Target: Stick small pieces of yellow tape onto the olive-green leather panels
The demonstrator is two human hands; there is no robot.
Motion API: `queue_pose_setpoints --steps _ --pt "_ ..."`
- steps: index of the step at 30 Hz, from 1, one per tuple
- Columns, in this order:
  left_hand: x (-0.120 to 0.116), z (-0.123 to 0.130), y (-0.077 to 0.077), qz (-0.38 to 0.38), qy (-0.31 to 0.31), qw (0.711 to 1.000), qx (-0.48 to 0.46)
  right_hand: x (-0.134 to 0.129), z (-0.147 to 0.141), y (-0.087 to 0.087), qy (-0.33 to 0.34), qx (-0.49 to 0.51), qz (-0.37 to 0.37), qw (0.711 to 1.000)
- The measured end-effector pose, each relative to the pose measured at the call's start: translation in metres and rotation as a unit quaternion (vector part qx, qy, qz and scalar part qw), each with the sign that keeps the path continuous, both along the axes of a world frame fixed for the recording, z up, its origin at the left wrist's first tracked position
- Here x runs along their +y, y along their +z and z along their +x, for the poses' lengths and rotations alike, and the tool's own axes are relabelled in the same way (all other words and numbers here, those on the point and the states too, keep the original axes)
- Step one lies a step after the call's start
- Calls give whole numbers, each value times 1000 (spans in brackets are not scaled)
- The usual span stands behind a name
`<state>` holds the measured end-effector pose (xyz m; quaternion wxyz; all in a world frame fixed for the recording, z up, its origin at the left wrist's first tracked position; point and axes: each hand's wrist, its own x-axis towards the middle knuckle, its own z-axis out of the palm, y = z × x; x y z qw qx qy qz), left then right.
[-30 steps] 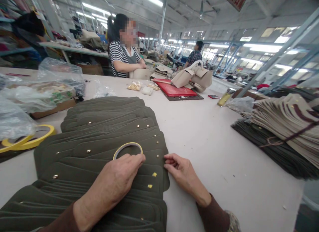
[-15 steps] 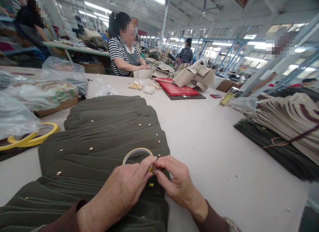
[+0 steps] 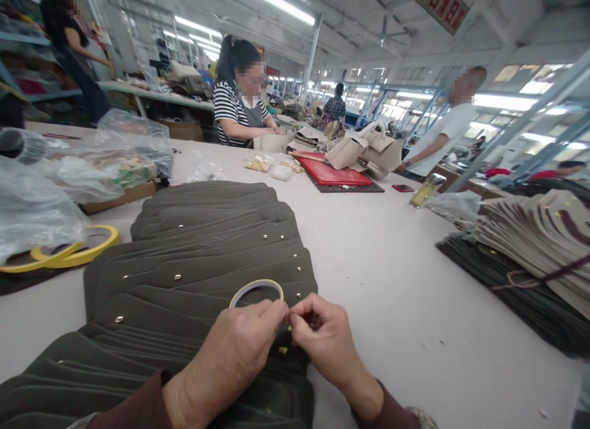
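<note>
Brightly lit workshop space stretches behind a pale table (image 3: pixel 378 294), where dark green panels (image 3: pixel 198 257) overlap in a spread with their long sides running mostly across the view. Above the panels, the left hand (image 3: pixel 239 340) grips a thin roll of yellow tape (image 3: pixel 258 283), its ring rising beyond the knuckles and its lower part hidden by them. The right hand (image 3: pixel 329 334) is just to the right of the roll, thumb and forefinger pinched narrow, almost meeting the left fingertips; whether a strip runs between them is too small to tell. Left is the nearer hand, already on the roll. Just below the fingertips, a yellow scrap (image 3: pixel 283 350) lies on a panel. Larger tape rolls (image 3: pixel 99 253) sit well apart at left; a bound bundle of beige pieces (image 3: pixel 530 223) flanks the right.
</note>
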<state>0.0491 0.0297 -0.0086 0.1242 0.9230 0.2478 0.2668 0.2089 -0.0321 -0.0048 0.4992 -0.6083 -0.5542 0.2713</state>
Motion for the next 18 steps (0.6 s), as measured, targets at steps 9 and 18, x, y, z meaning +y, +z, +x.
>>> queue_pose_setpoints --steps 9,18 --pt "-9 11 0 40 -14 995 -94 22 26 -12 -90 246 -128 957" --pt "6 14 5 6 68 980 187 26 49 -28 -19 136 -162 977"
